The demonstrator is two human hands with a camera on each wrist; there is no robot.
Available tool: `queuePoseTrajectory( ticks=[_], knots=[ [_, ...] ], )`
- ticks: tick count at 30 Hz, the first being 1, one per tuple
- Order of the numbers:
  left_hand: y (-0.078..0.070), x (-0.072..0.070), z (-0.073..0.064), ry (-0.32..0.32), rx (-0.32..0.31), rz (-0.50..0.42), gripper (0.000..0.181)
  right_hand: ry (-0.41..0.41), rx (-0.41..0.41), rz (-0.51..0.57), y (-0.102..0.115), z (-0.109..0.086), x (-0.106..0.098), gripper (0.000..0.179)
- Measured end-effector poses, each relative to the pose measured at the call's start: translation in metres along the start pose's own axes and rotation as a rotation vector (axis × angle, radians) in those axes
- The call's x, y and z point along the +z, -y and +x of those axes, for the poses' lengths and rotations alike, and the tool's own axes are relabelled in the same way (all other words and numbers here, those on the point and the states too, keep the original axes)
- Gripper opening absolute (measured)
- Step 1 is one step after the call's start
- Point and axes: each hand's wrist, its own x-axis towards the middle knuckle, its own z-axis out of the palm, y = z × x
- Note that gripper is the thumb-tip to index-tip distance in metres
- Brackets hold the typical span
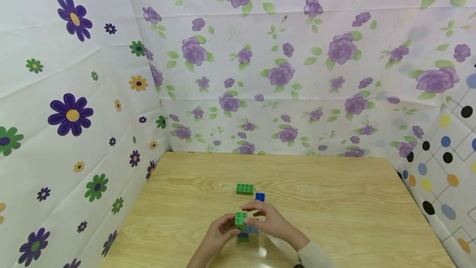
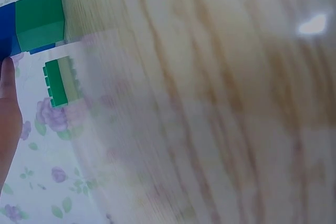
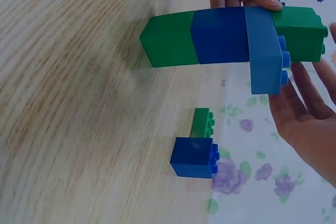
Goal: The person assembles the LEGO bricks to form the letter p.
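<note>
A stack of toy building bricks stands upright on the table. From the bottom it has a green brick point(image 3: 170, 39), a dark blue brick point(image 3: 219, 36), a light blue brick point(image 3: 265, 51) jutting out to the right, and a green top brick point(image 1: 241, 219). My left hand point(image 1: 220, 235) grips the upper stack from the left, its thumb at the seam between the light blue and top green bricks. Around the top brick's right and far sides, my right hand point(image 1: 273, 220) holds its fingers spread, with the thumb tip at that brick. Part of its contact is hidden.
Beyond the stack lie a loose green brick point(image 1: 245, 189) with several studs and a loose dark blue brick point(image 1: 260, 197). The wooden table point(image 1: 334, 193) meets a flower-printed cloth point(image 1: 279, 106) at the back, with patterned cloths at both sides.
</note>
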Motion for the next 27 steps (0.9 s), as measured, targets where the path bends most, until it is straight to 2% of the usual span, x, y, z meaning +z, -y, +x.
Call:
queuePoseTrajectory(
  ticks=[3, 9, 12, 18, 27],
  knots=[
    [0.002, 0.000, 0.001, -0.010, 0.003, 0.009, 0.045, -0.028, 0.013, 0.029, -0.006, 0.003, -0.005, 0.032],
    [0.004, 0.000, 0.001, -0.022, 0.001, 0.017, 0.045, -0.127, -0.024, 0.000, -0.018, 0.010, -0.019, 0.035],
    [0.003, 0.000, 0.001, -0.029, -0.014, 0.012, 0.046, -0.182, -0.010, -0.009, -0.026, 0.015, -0.026, 0.036],
    [0.002, 0.001, 0.002, -0.046, -0.045, 0.004, 0.045, -0.257, 0.051, -0.011, -0.047, 0.020, -0.038, 0.042],
    [0.000, 0.002, 0.001, -0.045, -0.046, -0.019, 0.044, -0.268, 0.181, -0.033, -0.074, 0.022, -0.041, 0.049]
  ],
)
